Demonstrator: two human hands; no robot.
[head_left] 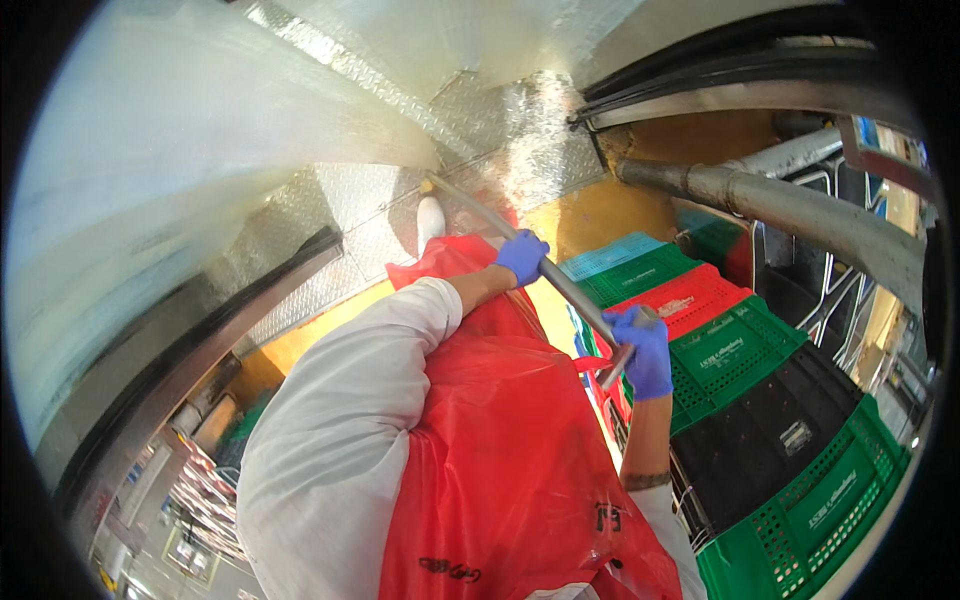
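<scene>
A long grey metal pole (577,297) with a short crossbar at its near end runs slantwise across my front, down toward the floor ahead. My left hand (522,258), in a blue-purple glove, is wrapped round the pole's middle. Higher up, at the crossbar end, my right hand (642,350) in a matching glove grips it, fingers closed. The far tip (428,186) looks yellowish and lies by the edge of a hanging translucent curtain (250,120); what it touches cannot be made out. A red plastic apron (500,430) covers my front.
A stack of green, red, black and blue plastic crates (740,350) stands close on my right. Beyond it a thick grey pipe (780,195) crosses at the side. Diamond-plate metal flooring (365,200) lies ahead, with a white boot (431,218) on it. A dark-edged frame (200,385) runs along the left.
</scene>
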